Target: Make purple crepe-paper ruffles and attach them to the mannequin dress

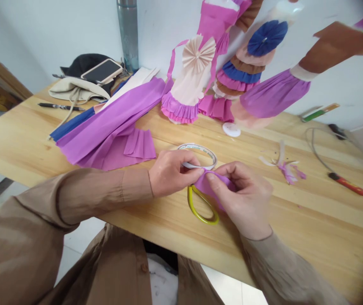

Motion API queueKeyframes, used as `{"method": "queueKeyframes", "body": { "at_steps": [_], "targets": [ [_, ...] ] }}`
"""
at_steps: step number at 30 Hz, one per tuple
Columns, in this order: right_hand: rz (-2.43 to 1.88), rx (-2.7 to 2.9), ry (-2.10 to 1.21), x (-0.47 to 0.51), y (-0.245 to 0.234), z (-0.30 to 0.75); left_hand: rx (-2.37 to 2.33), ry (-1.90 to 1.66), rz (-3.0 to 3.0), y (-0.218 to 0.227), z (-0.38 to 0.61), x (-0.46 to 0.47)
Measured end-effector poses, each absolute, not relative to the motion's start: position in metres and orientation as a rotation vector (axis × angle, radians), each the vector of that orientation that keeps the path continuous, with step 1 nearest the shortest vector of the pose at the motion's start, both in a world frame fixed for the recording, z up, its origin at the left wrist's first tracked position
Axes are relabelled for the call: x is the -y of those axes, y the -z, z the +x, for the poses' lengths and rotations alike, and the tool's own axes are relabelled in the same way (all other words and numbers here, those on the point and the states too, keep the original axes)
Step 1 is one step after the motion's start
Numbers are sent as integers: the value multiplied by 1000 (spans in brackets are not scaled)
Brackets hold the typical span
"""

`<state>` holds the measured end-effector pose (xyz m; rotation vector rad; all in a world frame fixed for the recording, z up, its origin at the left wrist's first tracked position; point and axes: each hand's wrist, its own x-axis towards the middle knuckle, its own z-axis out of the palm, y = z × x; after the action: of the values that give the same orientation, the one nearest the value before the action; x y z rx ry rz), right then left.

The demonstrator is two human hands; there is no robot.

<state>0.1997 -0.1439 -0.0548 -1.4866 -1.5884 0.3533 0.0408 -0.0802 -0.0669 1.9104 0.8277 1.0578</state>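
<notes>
Both hands meet over the wooden table [311, 220] near its front edge. My left hand [171, 171] is closed, its fingertips pinching a white strip of tape and the edge of a small purple crepe paper piece [207, 184]. My right hand [243, 197] is closed too, thumb and fingers pinching the same purple piece. A roll of white tape [200, 150] lies just behind the hands. Scissors with yellow-green handles [200, 209] lie on the table under my hands, their blades hidden.
Folded purple, blue and cream crepe paper sheets [111, 123] lie at left. Paper-dressed figures [206, 72] stand at the back. A white lid [231, 129], paper scraps [286, 167], a red-handled tool [348, 184], a cable, a pen [60, 106], a phone [101, 70] on a bag are around.
</notes>
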Motion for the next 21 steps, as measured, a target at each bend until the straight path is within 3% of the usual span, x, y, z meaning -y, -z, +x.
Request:
{"method": "queueKeyframes", "body": {
  "at_steps": [21],
  "targets": [
    [-1490,1528,-438,144,54,198,-781,-948,1754,64,40,79]
  ]
}}
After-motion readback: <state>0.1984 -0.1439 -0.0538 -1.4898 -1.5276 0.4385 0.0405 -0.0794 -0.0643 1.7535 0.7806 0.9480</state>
